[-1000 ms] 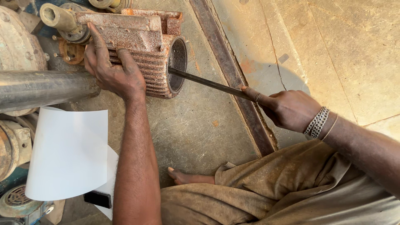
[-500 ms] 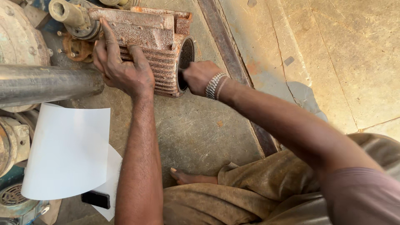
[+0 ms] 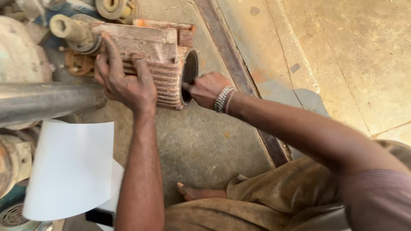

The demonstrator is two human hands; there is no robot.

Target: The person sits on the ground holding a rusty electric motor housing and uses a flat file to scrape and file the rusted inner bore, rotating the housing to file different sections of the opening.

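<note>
Left hand (image 3: 124,81): spread flat over the ribbed side of the housing, fingers open and pressing, not closed around anything.
Right hand (image 3: 205,87): curled shut at the round opening (image 3: 189,72); whatever sits in the grip is hidden, cannot tell.
Motor housing (image 3: 165,64): rusty, finned, lying on its side on the concrete floor (image 3: 197,145), open end facing right.
Left of housing: grey metal pipe (image 3: 43,100) lying across, almost touching the left hand; pump parts with a stub shaft (image 3: 68,28) behind.
Near foreground: white sheet (image 3: 70,169), curled, beside the left forearm.
Right of housing: dark steel rail (image 3: 231,55) running diagonally under the right forearm.
Below: bare foot (image 3: 195,192) on the floor.
</note>
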